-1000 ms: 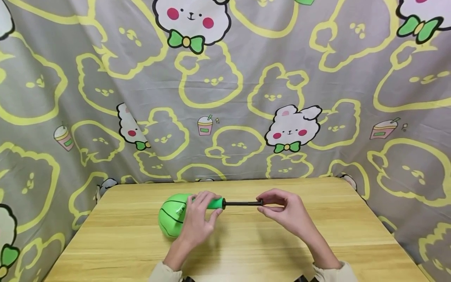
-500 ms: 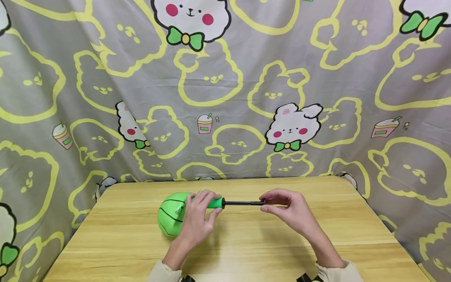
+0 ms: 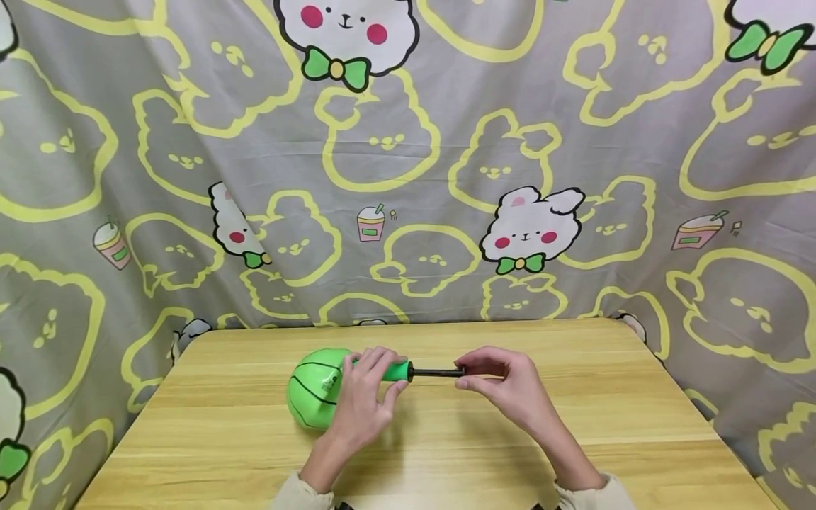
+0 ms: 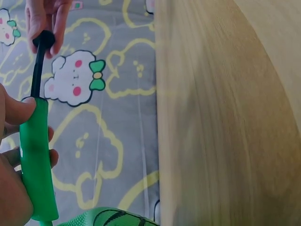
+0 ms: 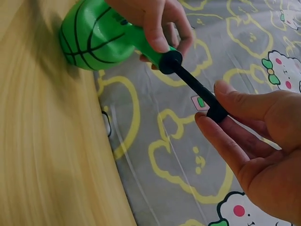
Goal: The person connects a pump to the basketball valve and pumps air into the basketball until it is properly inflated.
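A green ball pump (image 3: 398, 370) lies level between my hands, its black plunger rod (image 3: 436, 372) partly drawn out to the right. Around the pump's green barrel (image 4: 36, 160) curl the fingers and thumb of my left hand (image 3: 363, 400). My right hand (image 3: 513, 386) holds the black end knob (image 5: 217, 113) between thumb and fingers. At the barrel's left end sits a green ball (image 3: 311, 389) with black basketball lines, partly covered by my left hand. Its side looks dented in the right wrist view. In the left wrist view a thin green tip (image 4: 46, 223) leads from the barrel towards the ball.
The light wooden table (image 3: 446, 446) spreads under both hands. Behind it and along both sides hangs a grey curtain (image 3: 421, 170) with yellow outlines and cartoon bears.
The plunger rod came out slightly to the right, then my right hand moved left, and less of the rod shows now. The left hand and barrel shifted a little right.
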Motion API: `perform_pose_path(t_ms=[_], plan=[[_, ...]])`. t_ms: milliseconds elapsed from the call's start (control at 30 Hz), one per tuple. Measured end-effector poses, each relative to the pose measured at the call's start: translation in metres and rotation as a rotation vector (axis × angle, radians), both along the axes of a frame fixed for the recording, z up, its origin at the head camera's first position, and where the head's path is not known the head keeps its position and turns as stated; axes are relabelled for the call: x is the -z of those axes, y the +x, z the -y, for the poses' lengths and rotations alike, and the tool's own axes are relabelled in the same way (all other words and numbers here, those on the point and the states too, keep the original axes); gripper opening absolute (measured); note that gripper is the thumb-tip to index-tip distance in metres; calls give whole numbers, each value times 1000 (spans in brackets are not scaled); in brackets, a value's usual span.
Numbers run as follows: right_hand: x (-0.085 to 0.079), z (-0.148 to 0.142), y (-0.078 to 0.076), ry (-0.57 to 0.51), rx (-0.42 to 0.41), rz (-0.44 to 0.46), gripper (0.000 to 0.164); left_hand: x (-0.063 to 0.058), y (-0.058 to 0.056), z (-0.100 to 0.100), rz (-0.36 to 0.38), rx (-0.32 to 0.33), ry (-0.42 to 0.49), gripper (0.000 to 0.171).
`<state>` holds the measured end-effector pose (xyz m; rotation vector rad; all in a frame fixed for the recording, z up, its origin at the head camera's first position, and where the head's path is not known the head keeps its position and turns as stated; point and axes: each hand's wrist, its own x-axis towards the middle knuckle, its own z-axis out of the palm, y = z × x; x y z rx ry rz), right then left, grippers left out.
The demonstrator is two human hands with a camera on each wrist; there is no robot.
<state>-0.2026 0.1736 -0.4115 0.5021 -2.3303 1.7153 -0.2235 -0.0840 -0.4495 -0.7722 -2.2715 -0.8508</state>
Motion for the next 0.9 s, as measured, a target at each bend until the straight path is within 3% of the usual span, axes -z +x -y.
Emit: perform_pose_path(t_ms=[267, 900], plan=[[4, 13, 2, -42, 12, -33, 25, 2, 3, -4, -16, 7, -11, 26], [16, 39, 2, -109, -3, 35, 22, 5, 7, -13, -51, 14, -50, 28]])
